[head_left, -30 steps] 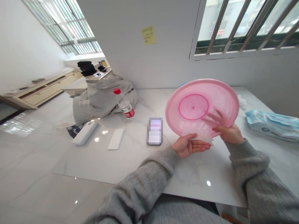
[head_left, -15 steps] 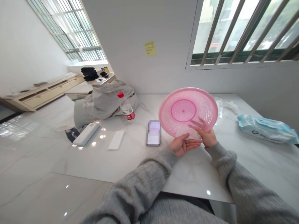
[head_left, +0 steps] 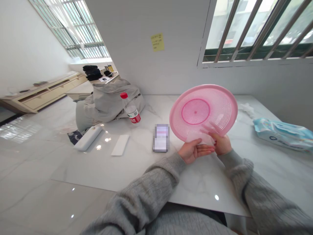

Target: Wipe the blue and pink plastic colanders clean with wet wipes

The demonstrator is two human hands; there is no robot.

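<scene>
A round pink mesh basket (head_left: 195, 111) is held tilted up above the table, its inside showing a darker pink ring. My left hand (head_left: 193, 151) grips its near rim through a thin white wipe (head_left: 206, 138), thumb on top and fingers stretched out beneath. Close by on the right, my right hand (head_left: 222, 144) is closed on the lower right of the basket, and its thumb lies by the wipe's edge. Fingers behind the mesh show only faintly.
A phone (head_left: 161, 137) lies left of the basket. Farther left are a white slip (head_left: 120, 145), a white case (head_left: 88, 138), a red-capped bottle (head_left: 130, 109) and grey cloth (head_left: 107, 101). At right lie a blue wipes pack (head_left: 281, 133) and crumpled white tissue (head_left: 246, 109).
My right hand and the basket have shifted left, bringing that hand closer to my left hand. In the last half second the basket has risen slightly in view, while the camera has also tilted.
</scene>
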